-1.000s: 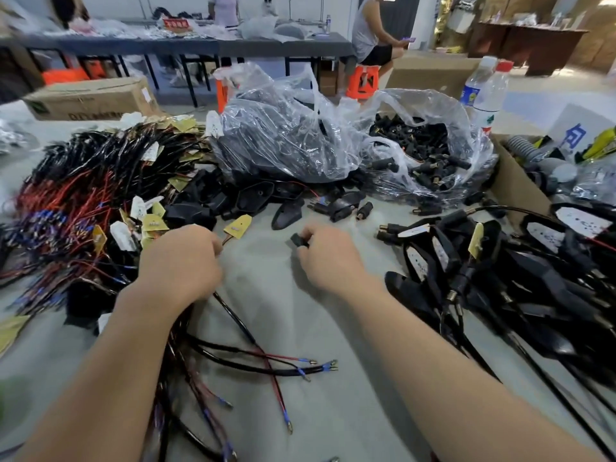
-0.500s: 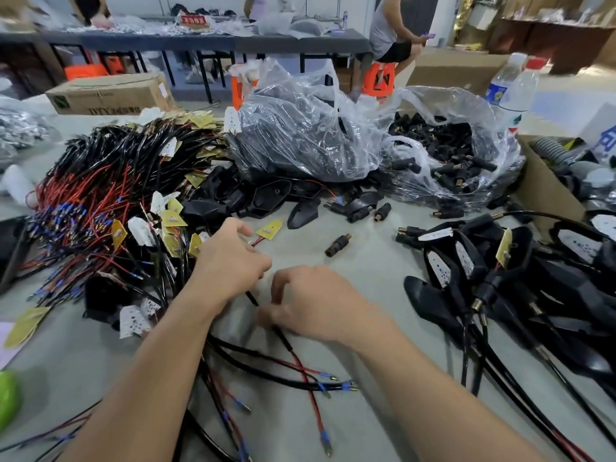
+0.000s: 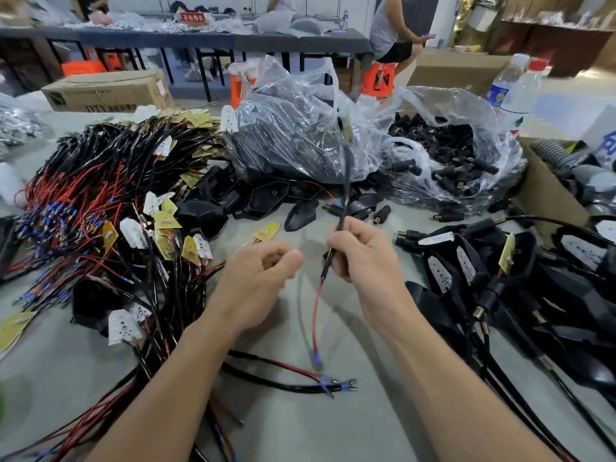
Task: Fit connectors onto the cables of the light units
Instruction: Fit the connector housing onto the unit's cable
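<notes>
Losing the upper run of the thin black-sheathed cable [image 3: 345, 181] to blur at 12 o'clock; not making out its top end. Seeing the brown cardboard box [image 3: 546, 195] at 3 o'clock cut by the frame edge, contents unclear.

Gripping that cable in the right hand [image 3: 363, 251] just right of centre, curling fingers round the sheath; dangling its red inner wire [image 3: 316, 315] toward 6 o'clock, blue crimp terminal [image 3: 316, 361] close to the grey table top [image 3: 300, 428], contact unclear. Holding the left hand [image 3: 263, 278] beside it at 9 o'clock, apart from the cable, curling fingers in, pressing thumb against forefinger; unable to tell whether anything is pinched inside.

Noting at 1 o'clock a crumpled clear plastic bag [image 3: 443, 101] heaping with short black barrel connectors [image 3: 446, 145]; at 12 o'clock a second clear bag [image 3: 320, 81] bulging with black moulded housings [image 3: 286, 145]. Spotting one loose black connector [image 3: 381, 213] lying on the table just beyond the right hand.
</notes>
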Motion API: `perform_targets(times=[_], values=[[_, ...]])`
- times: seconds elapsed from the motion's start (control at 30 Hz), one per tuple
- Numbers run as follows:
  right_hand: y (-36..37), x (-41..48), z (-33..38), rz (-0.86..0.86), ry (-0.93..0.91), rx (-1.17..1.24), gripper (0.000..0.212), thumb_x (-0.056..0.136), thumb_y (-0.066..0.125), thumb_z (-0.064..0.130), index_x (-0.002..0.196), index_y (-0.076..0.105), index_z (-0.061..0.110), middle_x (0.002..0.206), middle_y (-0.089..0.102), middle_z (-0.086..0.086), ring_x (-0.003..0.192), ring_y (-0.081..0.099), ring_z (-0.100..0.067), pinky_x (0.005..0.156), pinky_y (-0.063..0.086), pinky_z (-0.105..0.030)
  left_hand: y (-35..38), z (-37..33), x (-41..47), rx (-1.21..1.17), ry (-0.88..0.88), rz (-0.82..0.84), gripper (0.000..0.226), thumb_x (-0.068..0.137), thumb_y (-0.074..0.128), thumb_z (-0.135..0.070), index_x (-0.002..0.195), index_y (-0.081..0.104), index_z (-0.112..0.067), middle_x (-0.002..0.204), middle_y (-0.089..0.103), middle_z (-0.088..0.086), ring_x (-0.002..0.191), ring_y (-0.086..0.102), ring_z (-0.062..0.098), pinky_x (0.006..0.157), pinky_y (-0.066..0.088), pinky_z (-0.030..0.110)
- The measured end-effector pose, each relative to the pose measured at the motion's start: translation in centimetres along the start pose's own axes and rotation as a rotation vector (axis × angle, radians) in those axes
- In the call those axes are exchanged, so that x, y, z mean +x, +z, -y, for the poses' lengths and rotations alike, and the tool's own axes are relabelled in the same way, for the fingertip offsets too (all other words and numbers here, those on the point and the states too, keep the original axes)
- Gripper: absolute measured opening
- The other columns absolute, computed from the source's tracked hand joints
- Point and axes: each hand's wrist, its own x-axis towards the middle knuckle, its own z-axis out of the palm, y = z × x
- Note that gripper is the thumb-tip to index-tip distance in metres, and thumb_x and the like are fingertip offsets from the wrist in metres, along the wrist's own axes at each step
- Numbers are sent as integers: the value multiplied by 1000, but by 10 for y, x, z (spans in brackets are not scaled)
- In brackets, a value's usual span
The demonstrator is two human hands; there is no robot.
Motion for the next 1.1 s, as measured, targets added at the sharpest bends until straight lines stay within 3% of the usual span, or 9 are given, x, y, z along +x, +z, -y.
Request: perform_targets(times=[0.07,0.13,0.27,0.37,0.5,0.6,0.7,0.83,1.1], values=[[-7,1,0,-84,-74,-11,19,89,57,17,70,56,16,51,53,-3,47,43,-13,48,35,-22,6,-6,-3,-152,-43,244,25,92,58,-36,88,76,-19,77,73,5,63,61,13,61,46,23],[-14,4,1,-181,-128,-17,19,96,54,14,78,57,12,54,58,-3,48,47,-12,49,39,-21,14,-9,-6,-221,-77,334,14,94,62,-17,91,76,-14,74,73,11,57,60,15,56,47,22],[-25,6,5,-341,-143,62,17,99,53,14,83,57,18,63,62,-10,54,51,-16,50,42,-25,22,-11,-6,-314,-202,136,23,98,56,3,92,74,-11,63,68,4,46,54,11,49,42,19],[-21,6,4,-225,-82,36,11,96,56,9,89,59,17,77,67,-25,56,59,-19,51,45,-25,20,-9,-3,-289,-233,44,23,99,56,0,93,77,-9,57,64,2,41,44,11,43,36,19],[-17,5,3,-112,2,88,18,101,48,2,89,58,11,78,70,-22,59,67,-25,49,51,-27,10,-10,5,-31,-229,184,27,97,63,-16,74,78,-15,69,73,2,54,54,14,55,48,31],[-24,8,4,-153,35,93,17,104,43,5,93,56,8,85,72,-27,60,71,-27,51,55,-29,-3,-12,30,290,-156,26,36,83,60,-49,80,72,-16,74,68,5,66,58,13,68,51,34],[-24,8,4,-113,40,84,17,103,42,2,93,54,7,76,71,-23,56,68,-29,49,55,-30,4,-18,64,454,-96,-162,25,84,66,-43,94,75,-21,88,74,-3,92,67,20,79,54,30],[-22,6,2,-64,33,55,20,101,41,0,89,54,9,77,68,-28,56,67,-30,49,54,-31,38,-6,101,759,-141,-113,49,87,65,-42,130,61,-20,124,69,6,118,61,31,94,46,38],[-26,4,0,-8,43,108,21,89,53,-14,91,52,7,71,71,-18,53,63,-24,49,51,-28,43,10,115,726,-104,-170,34,96,59,-28,128,57,-17,114,72,13,109,64,38,87,46,41]])
